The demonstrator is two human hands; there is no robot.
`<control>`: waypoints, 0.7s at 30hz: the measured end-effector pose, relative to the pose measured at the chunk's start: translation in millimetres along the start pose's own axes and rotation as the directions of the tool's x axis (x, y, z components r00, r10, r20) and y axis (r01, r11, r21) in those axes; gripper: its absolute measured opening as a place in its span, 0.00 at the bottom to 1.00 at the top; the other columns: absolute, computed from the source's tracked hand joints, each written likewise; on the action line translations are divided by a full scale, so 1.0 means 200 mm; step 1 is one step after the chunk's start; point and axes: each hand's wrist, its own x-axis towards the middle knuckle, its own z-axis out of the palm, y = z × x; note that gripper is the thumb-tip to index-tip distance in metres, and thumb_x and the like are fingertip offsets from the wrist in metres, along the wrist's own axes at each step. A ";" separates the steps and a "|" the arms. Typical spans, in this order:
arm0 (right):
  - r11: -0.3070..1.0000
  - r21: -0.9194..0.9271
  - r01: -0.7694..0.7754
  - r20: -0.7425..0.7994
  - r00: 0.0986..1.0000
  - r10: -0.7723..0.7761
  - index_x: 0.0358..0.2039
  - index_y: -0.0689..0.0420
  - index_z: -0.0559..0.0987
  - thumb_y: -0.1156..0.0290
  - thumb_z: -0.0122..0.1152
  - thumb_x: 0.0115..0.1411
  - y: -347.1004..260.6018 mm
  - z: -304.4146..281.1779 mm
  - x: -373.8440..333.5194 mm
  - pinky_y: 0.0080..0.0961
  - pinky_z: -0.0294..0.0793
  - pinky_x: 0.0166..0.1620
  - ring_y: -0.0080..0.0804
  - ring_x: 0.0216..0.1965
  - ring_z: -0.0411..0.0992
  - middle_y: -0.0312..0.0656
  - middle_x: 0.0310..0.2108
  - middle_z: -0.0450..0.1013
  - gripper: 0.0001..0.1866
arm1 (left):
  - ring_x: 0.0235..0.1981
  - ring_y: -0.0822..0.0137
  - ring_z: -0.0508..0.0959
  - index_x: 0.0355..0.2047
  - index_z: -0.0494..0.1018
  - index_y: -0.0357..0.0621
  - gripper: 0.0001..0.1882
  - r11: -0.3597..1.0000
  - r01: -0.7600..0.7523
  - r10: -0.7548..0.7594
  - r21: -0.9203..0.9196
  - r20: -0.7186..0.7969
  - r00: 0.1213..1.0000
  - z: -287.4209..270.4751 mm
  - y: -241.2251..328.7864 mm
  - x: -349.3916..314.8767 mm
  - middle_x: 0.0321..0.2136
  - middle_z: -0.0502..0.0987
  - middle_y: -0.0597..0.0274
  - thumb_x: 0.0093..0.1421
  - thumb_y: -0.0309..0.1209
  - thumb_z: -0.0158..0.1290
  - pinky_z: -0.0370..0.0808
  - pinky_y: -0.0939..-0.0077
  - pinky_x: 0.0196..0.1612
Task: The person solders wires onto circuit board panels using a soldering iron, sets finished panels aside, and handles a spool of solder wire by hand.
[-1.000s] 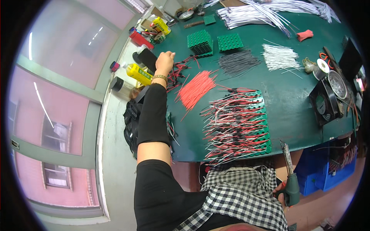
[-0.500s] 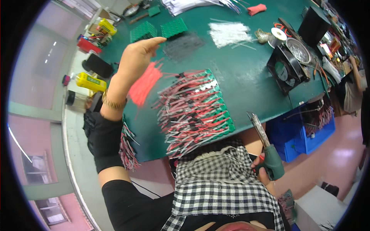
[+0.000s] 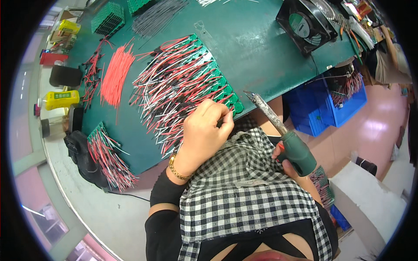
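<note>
In my right hand (image 3: 285, 162) is a soldering gun (image 3: 300, 152) with a dark green body, fingers wrapped round its grip. Its long worn metal barrel points up and left towards the table edge, its tip apart from the boards. My left hand (image 3: 204, 130) is over the near edge of a green circuit board panel (image 3: 224, 89), thumb and fingers pinched together; anything between them is hidden. Red, black and white wires (image 3: 174, 87) spread leftward from the panel in a dense bunch. A pile of loose red wires (image 3: 117, 76) lies to their left.
Dark grey wires (image 3: 156, 17) and a green board stack (image 3: 108, 19) lie at the far left. A black fan (image 3: 305, 28) stands at the right, above blue bins (image 3: 311, 106). Another wired board (image 3: 109, 156) hangs at the left edge near a yellow bottle (image 3: 62, 100).
My left hand has come from the far boards back to the wired panel's near edge, its fingers now pinched. My right hand keeps hold of the soldering gun. The view has shifted.
</note>
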 end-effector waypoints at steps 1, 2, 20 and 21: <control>0.998 -0.054 0.020 0.058 0.998 -0.016 0.36 0.62 0.73 0.59 0.57 0.57 -0.01 -0.01 0.00 0.23 0.71 0.30 0.26 0.26 0.71 0.40 0.26 0.73 0.17 | 0.17 0.69 0.70 0.22 0.73 0.41 0.06 1.000 0.004 -0.004 0.020 -0.026 1.000 0.02 0.00 -0.01 0.19 0.71 0.63 0.45 0.19 0.59 0.67 0.77 0.20; 0.998 -0.055 0.011 0.058 0.998 -0.007 0.36 0.62 0.73 0.59 0.57 0.57 0.00 0.01 -0.02 0.23 0.71 0.30 0.26 0.26 0.71 0.40 0.26 0.73 0.17 | 0.18 0.70 0.72 0.21 0.73 0.41 0.06 0.997 -0.025 0.027 0.071 -0.029 0.999 0.03 -0.01 -0.01 0.19 0.72 0.63 0.45 0.19 0.59 0.68 0.78 0.20; 0.978 -0.170 -0.124 -0.029 0.992 0.121 0.33 0.58 0.76 0.60 0.56 0.57 0.00 0.03 -0.11 0.23 0.72 0.31 0.29 0.25 0.74 0.36 0.24 0.75 0.13 | 0.14 0.72 0.69 0.20 0.73 0.43 0.06 0.994 -0.009 0.015 0.105 -0.056 0.998 0.05 -0.02 0.00 0.18 0.71 0.66 0.44 0.21 0.60 0.64 0.80 0.17; 0.967 -0.188 -0.172 -0.061 0.985 0.163 0.36 0.58 0.75 0.60 0.59 0.55 0.10 -0.01 -0.18 0.24 0.73 0.32 0.29 0.26 0.74 0.37 0.25 0.75 0.14 | 0.14 0.72 0.69 0.20 0.73 0.43 0.06 0.995 -0.009 0.015 0.101 -0.055 0.998 0.05 -0.02 0.00 0.18 0.71 0.66 0.44 0.21 0.60 0.64 0.80 0.17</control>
